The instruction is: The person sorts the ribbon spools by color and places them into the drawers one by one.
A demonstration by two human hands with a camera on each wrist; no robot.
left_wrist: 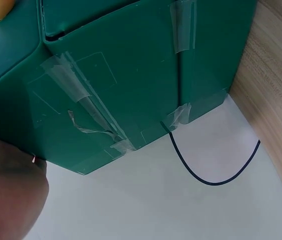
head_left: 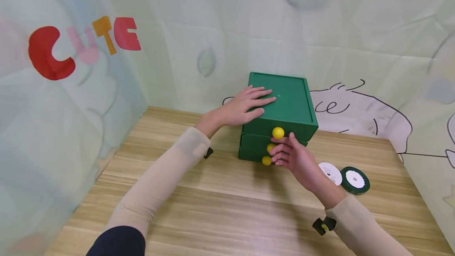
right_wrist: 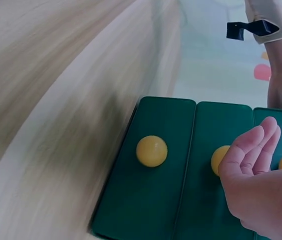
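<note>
A green drawer box (head_left: pixel 284 102) with three stacked drawers stands at the back of the table, a round yellow knob (head_left: pixel 278 132) on the top drawer. My left hand (head_left: pixel 241 108) rests on the left part of its lid, fingers spread. In front of the drawers is my right hand (head_left: pixel 296 161), its fingers loosely bent just below the top knob and its thumb raised beside it. Those fingers partly cover the middle knob (right_wrist: pixel 219 159) in the right wrist view. The bottom knob (right_wrist: pixel 151 151) shows fully there. Clear tape (left_wrist: pixel 183 25) runs along the box's side in the left wrist view.
Right of the box, a white spool (head_left: pixel 325 167) lies beside a dark green ribbon roll (head_left: pixel 352 187) on the wooden table (head_left: pixel 227 208). A printed cloth backdrop (head_left: pixel 199 19) rises behind and to the left.
</note>
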